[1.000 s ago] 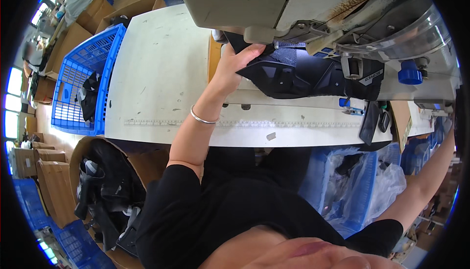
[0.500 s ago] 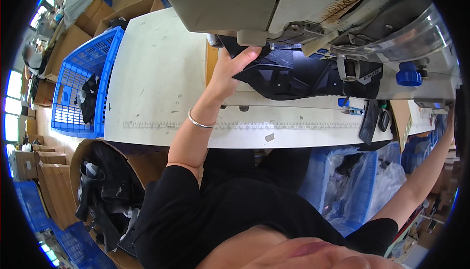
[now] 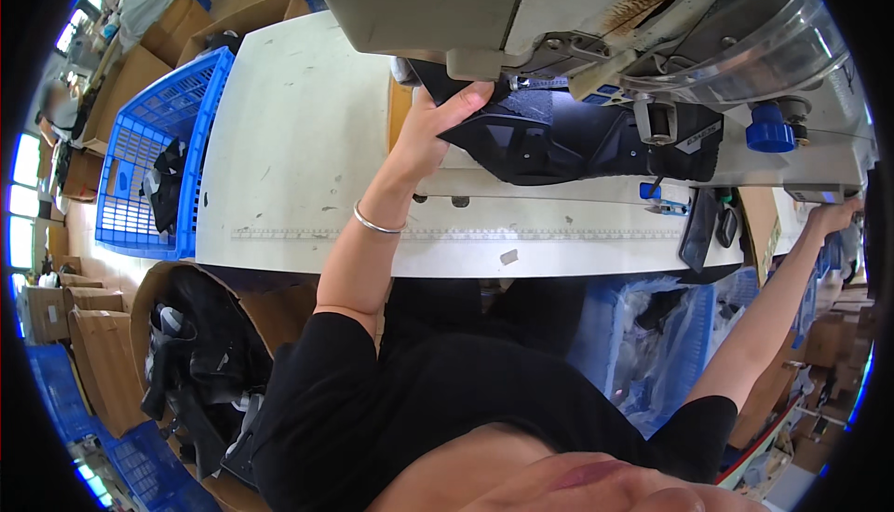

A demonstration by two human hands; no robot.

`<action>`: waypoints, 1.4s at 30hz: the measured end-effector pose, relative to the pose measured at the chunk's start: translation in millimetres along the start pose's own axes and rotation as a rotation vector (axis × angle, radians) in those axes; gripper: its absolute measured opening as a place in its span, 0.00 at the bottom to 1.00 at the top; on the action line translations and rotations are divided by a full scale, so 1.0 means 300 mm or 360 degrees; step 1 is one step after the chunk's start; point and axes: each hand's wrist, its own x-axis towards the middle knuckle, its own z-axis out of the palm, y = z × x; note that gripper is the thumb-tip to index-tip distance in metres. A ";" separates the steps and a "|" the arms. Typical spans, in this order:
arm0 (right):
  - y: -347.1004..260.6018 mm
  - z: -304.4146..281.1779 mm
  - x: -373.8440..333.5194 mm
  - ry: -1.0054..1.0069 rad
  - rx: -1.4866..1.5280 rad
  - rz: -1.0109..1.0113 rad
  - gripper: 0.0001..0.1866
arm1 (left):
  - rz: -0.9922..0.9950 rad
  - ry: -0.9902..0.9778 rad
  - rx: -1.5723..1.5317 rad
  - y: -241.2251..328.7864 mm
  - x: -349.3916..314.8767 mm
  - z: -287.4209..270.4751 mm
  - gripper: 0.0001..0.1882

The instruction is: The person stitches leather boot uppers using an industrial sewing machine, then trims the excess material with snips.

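My left hand (image 3: 438,126) grips the left end of a black padded piece (image 3: 512,149), thumb on top and fingers largely hidden beneath. Stiff-looking panels and small rivets show on the piece, and a patch of rough grey-blue fabric (image 3: 531,105) lies along its upper side. It stretches rightward under the head of a sewing machine (image 3: 428,5), beneath the presser parts and a small metal roller (image 3: 656,119). Far to the right, my right hand (image 3: 835,216) is at the machine's end, beside a dark part at the picture's rim. Its fingers are too small and partly hidden to read.
The white table (image 3: 289,140) carries a printed ruler strip (image 3: 372,234). A blue-handled tool (image 3: 663,197) and a dark phone-like slab (image 3: 698,230) lie near its right front. Left stands a blue crate (image 3: 140,223); below it, a carton (image 3: 154,293) of black pieces. Blue lined bins (image 3: 601,344) stand lower right.
My right hand has come further into view beside the machine's end, its forearm shifting left. The left hand keeps its hold on the black piece. The whole view has shifted slightly.
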 end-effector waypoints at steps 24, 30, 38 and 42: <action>-0.576 0.149 -1.170 -0.1054 0.0119 -0.0001 0.35 | 0.0289 -0.0218 0.0310 -0.021 0.017 -0.041 0.11; -0.609 0.156 -1.167 -0.1052 0.0098 -0.0034 0.34 | 0.0188 -0.0121 0.0048 -0.009 0.015 -0.016 0.16; -0.580 0.187 -1.168 -0.1035 0.0251 0.0002 0.34 | 0.0100 -0.0056 0.0139 0.024 0.002 0.006 0.14; -0.518 0.339 -1.162 -0.0993 0.0296 0.0200 0.29 | 0.0149 0.0108 0.0479 0.059 -0.073 0.052 0.15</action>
